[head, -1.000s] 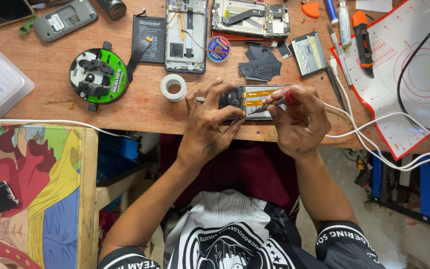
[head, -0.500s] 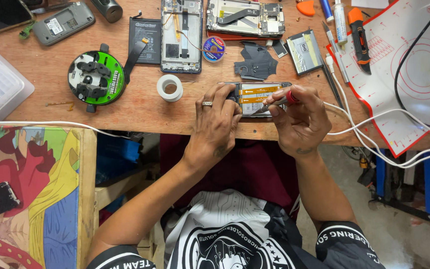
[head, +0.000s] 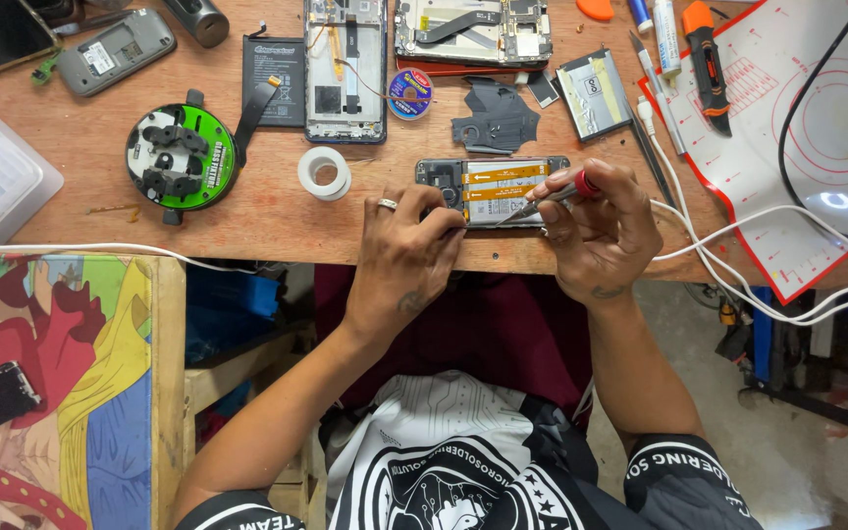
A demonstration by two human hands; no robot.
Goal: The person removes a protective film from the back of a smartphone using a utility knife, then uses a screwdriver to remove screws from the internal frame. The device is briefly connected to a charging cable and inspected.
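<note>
Opened phone [head: 491, 188] lengthwise along counter [head: 247, 211] front edge; left hand [head: 406, 257] pinning it, right hand [head: 596, 231] gripping screwdriver [head: 554, 196] above.

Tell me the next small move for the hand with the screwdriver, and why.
Probably press the screwdriver tip down and turn it: the right hand holds it angled onto the opened phone, while the left hand steadies the phone's near edge.
</note>
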